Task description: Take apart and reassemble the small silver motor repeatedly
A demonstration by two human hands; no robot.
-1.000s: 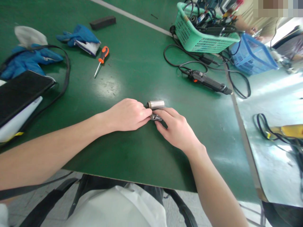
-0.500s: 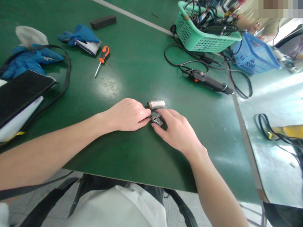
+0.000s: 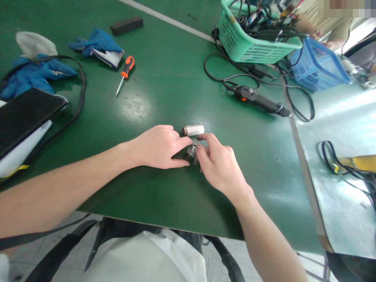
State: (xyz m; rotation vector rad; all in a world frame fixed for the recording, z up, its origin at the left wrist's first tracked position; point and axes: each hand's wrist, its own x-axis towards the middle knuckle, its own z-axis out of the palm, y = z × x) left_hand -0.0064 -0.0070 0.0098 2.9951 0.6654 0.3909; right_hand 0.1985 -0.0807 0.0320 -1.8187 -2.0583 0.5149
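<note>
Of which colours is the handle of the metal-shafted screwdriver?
The handle is orange and black, best seen in head view.

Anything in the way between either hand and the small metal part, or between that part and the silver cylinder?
Nothing visible blocks the left hand or the right hand from the small metal part, which lies between them. Between it and the silver cylinder, the left index finger extends, with the right index fingertip nearby.

Forearms (image 3: 73, 176) bare of sleeves; the garment (image 3: 149, 256) pale, creased.
</note>
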